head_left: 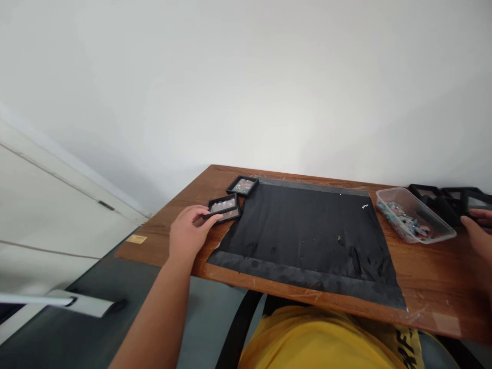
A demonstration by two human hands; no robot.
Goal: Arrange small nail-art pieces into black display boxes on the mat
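Observation:
My left hand (189, 229) pinches a small black-framed case (223, 205) with a clear window and pale contents. That case sits on top of another black-framed case (229, 214), slightly offset, at the left side of the table. Just behind them lies a third such case (243, 185), with small colourful pieces under its window. At the right edge of the view, my right hand (480, 233) is partly cut off. Its thumb and fingers close on a black case (478, 200) within a group of similar black cases (425, 191).
A black sheet (307, 230) covers the middle of the wooden table (430, 277), with small scraps on it. To its right stands a clear plastic tub (442, 233) of small wrapped-looking pieces (409, 220). A white wall (292, 92) rises behind the table.

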